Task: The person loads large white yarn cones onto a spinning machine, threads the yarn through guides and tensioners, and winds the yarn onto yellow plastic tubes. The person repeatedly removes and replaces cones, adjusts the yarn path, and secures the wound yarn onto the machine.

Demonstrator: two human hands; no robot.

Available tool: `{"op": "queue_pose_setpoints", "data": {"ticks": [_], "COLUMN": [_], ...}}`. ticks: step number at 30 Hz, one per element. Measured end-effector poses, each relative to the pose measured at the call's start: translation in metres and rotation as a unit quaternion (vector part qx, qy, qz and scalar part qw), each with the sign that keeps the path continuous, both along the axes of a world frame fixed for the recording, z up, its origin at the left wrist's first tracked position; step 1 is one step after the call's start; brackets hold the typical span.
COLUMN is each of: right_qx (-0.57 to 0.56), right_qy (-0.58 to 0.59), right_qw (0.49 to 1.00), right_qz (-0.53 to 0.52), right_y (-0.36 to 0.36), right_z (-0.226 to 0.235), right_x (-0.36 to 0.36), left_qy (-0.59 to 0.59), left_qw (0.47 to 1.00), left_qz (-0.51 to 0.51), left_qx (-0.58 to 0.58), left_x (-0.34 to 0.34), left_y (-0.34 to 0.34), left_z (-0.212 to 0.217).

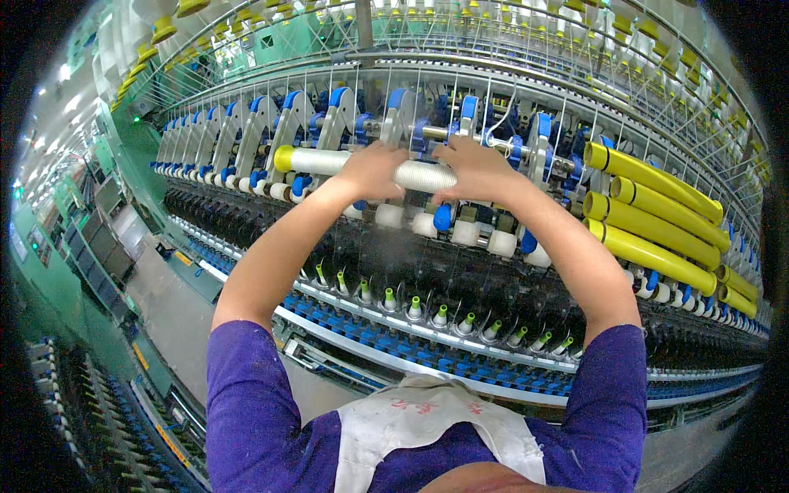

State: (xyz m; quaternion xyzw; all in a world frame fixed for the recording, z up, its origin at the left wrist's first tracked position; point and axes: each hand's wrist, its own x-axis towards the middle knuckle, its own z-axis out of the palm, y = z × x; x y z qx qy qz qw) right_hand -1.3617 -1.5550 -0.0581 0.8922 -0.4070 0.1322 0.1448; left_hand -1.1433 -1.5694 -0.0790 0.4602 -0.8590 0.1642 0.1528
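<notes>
Both hands are up at the machine's upper rollers, on a long white yarn-wound bobbin (316,161) with a yellow end at its left. My left hand (375,171) curls over the middle of it, fingers bent around. My right hand (475,170) has thumb and fingers around its right end, which it hides. Between the hands the white windings show as fine ridges. Grey arms with blue caps (397,100) stand just behind the hands, and white rollers (423,224) lie just below.
Several yellow tubes (657,226) lie stacked on the machine at the right. Small spindles with green tops (415,304) line the lower rail, above a blue strip. Thin rods rise behind the hands, with yellow-ended bobbins hanging overhead. A floor aisle (164,279) runs along the left.
</notes>
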Motion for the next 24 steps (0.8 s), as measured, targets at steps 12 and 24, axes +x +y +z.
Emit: {"op": "queue_pose_setpoints", "data": {"ticks": [12,24], "right_qx": [0.125,-0.026], "right_qy": [-0.036,-0.08], "right_qw": [0.99,0.995], "right_qz": [0.048,0.049], "right_y": [0.009,-0.001], "right_z": [-0.008,-0.003], "right_x": [0.0,0.004], "left_qy": [0.111,0.095], "left_qw": [0.988,0.856], "left_qz": [-0.064,0.269], "left_qx": [-0.089,-0.43], "left_x": [-0.039,0.088], "left_y": [0.063,0.449], "left_z": [-0.044,0.141]}}
